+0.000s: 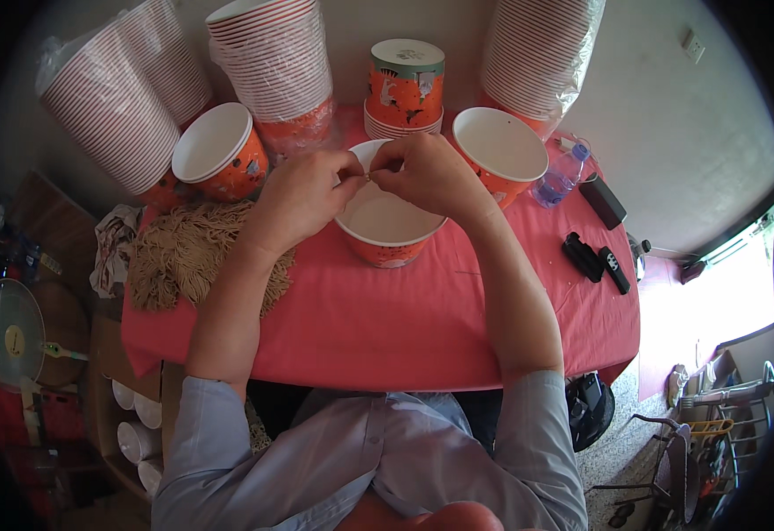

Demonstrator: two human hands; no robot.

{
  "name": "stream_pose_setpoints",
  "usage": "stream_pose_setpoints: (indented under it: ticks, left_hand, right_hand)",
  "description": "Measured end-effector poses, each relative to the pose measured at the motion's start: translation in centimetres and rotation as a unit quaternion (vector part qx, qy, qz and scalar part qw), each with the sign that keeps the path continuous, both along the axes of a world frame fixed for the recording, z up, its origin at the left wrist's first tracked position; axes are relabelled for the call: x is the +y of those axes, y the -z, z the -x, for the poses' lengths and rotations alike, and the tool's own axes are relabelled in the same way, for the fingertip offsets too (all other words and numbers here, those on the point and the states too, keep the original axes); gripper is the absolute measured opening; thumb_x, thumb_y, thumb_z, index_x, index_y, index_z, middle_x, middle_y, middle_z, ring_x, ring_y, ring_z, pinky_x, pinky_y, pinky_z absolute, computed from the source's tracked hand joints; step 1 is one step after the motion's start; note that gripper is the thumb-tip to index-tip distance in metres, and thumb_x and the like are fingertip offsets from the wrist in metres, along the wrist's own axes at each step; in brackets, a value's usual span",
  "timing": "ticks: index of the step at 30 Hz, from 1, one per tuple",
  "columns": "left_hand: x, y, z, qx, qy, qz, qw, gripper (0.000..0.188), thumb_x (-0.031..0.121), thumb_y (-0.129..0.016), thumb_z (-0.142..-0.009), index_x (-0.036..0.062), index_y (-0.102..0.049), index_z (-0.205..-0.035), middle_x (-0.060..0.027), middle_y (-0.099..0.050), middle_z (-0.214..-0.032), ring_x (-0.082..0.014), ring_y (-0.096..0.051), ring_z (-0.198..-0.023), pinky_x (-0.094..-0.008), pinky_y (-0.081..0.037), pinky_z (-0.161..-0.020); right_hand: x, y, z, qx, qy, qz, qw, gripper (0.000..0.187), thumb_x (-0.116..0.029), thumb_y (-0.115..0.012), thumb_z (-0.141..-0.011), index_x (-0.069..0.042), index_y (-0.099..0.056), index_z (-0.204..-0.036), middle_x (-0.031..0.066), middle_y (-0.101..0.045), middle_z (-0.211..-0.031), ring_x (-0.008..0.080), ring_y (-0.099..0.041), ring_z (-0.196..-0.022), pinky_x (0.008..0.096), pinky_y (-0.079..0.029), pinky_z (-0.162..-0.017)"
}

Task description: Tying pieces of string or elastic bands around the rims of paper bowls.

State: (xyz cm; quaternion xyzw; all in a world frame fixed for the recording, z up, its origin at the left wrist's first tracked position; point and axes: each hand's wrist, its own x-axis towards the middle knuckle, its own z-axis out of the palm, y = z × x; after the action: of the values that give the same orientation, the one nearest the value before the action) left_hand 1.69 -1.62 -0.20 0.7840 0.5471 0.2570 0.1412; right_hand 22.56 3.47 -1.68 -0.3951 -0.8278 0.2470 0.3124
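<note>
My left hand (pixel 310 195) and my right hand (pixel 436 173) meet above an open orange paper bucket (pixel 391 232) with a white inside. The fingers of both hands are pinched together, tips almost touching. Something tiny and pale shows between them, too small to name. Beside my left forearm lies a heap of tan strings (pixel 175 257). An open orange bucket (pixel 502 146) stands behind my right wrist, and tilted nested buckets (pixel 214 146) are at the left.
Tall wrapped stacks of paper buckets (pixel 108 102) line the back of the pink-covered table (pixel 378 332). An upside-down bucket (pixel 407 84) tops a short stack there. On the right are a plastic bottle (pixel 562 177), a black box (pixel 602 202) and an open black case (pixel 583 257).
</note>
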Motion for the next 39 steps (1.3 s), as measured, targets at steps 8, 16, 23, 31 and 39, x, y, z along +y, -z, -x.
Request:
stream_pose_setpoints:
  ticks: [8,16,23,31,39]
  left_hand:
    - [0.7,0.7,0.2,-0.116,0.035,-0.018,0.993,0.013,0.009,-0.068,-0.102,-0.0034,-0.072,-0.107,-0.0072,-0.073,-0.084,-0.0079,-0.064,-0.074,-0.0280,-0.051,-0.068]
    - [1.2,1.1,0.4,-0.216,0.071,-0.003,0.974,0.014,0.009,-0.070,-0.098,-0.0038,-0.073,-0.103,-0.0095,-0.076,-0.083,-0.0082,-0.065,-0.070,-0.0291,-0.052,-0.065]
    - [1.6,1.2,1.0,-0.238,0.053,-0.014,0.970,0.011,0.008,-0.069,-0.097,-0.0030,-0.071,-0.098,-0.0064,-0.072,-0.077,-0.0074,-0.061,-0.067,-0.0290,-0.050,-0.062]
    - [1.2,-0.1,2.0,-0.142,0.030,-0.001,0.989,0.012,0.010,-0.068,-0.097,-0.0019,-0.069,-0.097,-0.0058,-0.068,-0.074,-0.0080,-0.059,-0.065,-0.0299,-0.048,-0.062]
    - [0.8,-1.2,3.5,-0.081,0.013,0.018,0.996,0.020,0.015,-0.070,-0.098,-0.0027,-0.070,-0.107,-0.0076,-0.073,-0.086,-0.0127,-0.065,-0.075,-0.0315,-0.052,-0.071]
  right_hand:
    - [-0.1,-0.3,0.1,-0.027,-0.001,0.003,1.000,0.016,-0.014,-0.075,-0.087,-0.002,-0.081,-0.097,0.0125,-0.079,-0.086,0.0228,-0.077,-0.079,0.0368,-0.059,-0.076]
    - [0.5,0.5,0.0,-0.011,-0.005,-0.004,1.000,0.017,-0.015,-0.071,-0.084,-0.005,-0.082,-0.091,0.0137,-0.076,-0.080,0.0275,-0.075,-0.074,0.0400,-0.058,-0.074]
    - [-0.1,-0.8,-0.7,-0.013,-0.003,0.001,1.000,0.015,-0.013,-0.070,-0.083,-0.003,-0.080,-0.089,0.0130,-0.076,-0.081,0.0263,-0.075,-0.076,0.0388,-0.058,-0.075]
    - [0.7,-0.1,-1.2,0.030,-0.013,0.015,0.999,0.018,-0.017,-0.074,-0.085,-0.003,-0.078,-0.095,0.0111,-0.076,-0.083,0.0238,-0.073,-0.075,0.0387,-0.057,-0.075]
    - [-0.1,-2.0,-2.3,-0.027,-0.059,0.100,0.993,0.020,-0.019,-0.074,-0.090,-0.005,-0.081,-0.103,0.0070,-0.076,-0.082,0.0161,-0.072,-0.076,0.0340,-0.056,-0.074]
